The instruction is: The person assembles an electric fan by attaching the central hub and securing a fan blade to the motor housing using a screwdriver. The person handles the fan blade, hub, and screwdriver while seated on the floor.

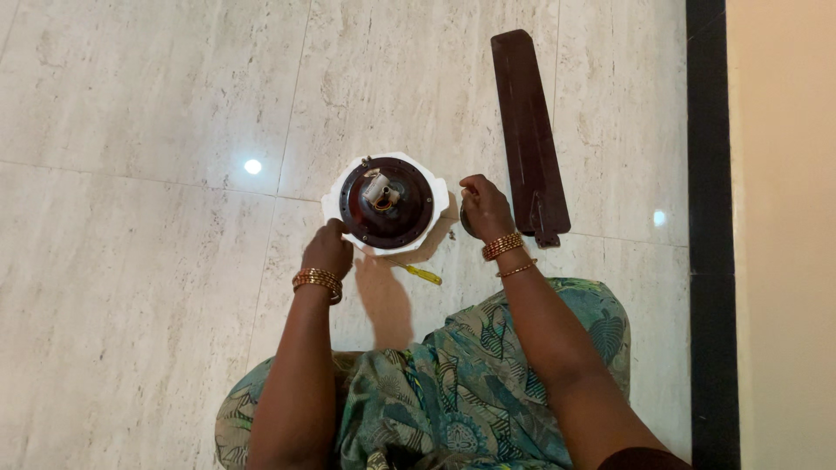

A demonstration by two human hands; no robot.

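Sat on the floor (157,104), fan motor (387,202) just ahead between both hands. Left hand (327,249) pressed on its near rim; right hand (485,204) curled (contents hidden), nearer the fan blade (528,130), lengthwise away.

The floor (148,113) is pale, glossy marble-look tile with thin grout lines and two bright light reflections. Near the centre of the view a round ceiling-fan motor (387,202) sits on a white moulded packing tray (438,193) that rests on the tiles. At about one o'clock from the motor, set apart from it, a long dark brown fan blade (528,130) lies flat, its bracket end pointing toward six o'clock. At about five o'clock from the motor, just beside the tray's edge, a yellow-handled screwdriver (421,273) lies on the tile. Along the three o'clock side runs a black border strip (710,261).
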